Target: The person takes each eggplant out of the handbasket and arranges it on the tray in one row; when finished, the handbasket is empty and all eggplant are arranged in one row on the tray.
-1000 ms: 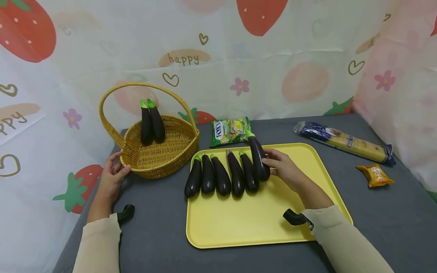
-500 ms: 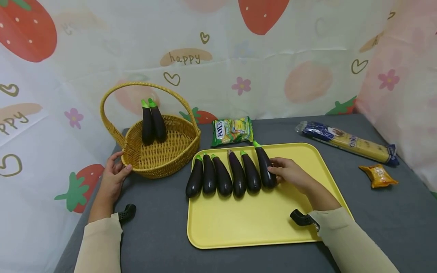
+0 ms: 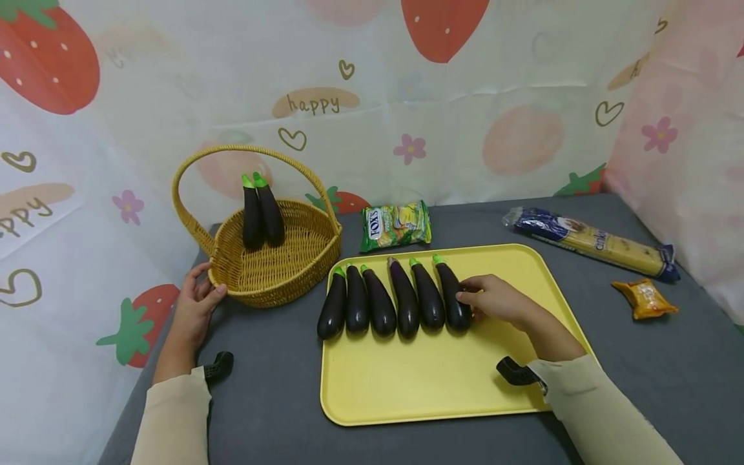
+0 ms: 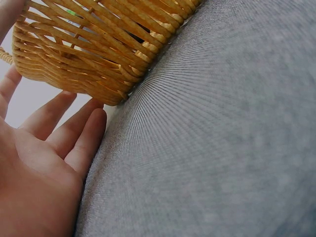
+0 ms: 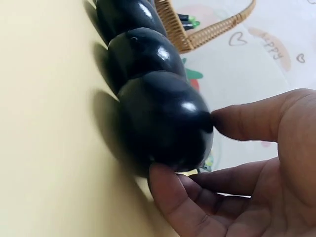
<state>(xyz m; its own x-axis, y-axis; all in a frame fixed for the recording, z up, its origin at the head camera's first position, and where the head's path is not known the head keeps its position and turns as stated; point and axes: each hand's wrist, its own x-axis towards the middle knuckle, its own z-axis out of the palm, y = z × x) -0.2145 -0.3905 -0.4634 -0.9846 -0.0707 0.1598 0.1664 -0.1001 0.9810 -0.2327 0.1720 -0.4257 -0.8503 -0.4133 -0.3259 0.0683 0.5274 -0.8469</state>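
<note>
- Nearest, the bare front of the yellow tray [image 3: 407, 394] lies flat on the grey table [image 3: 267, 400].
- The left hand [image 3: 194, 309] has its fingers fairly straight and spread, thumb and fingertips touching the left end of the basket [image 3: 279, 294]; how firmly, I cannot tell.
- The right hand [image 3: 495, 298] pinches the rightmost eggplant [image 3: 456, 303] between thumb and fingers, the gap closed to its thickness. In the head view some fingertips are hidden behind it; whether it bears fully on the tray is hard to make out.
- Just left of it, five more eggplants [image 3: 407, 303] lie in a row on the tray.
- Farther back, two eggplants [image 3: 252, 219] lean stem-up inside the basket. I judge the work partway: two in the basket, six on the tray.
- Behind the tray sits a green sweets bag [image 3: 397, 226]; the left wrist view cuts off most of the basket.
</note>
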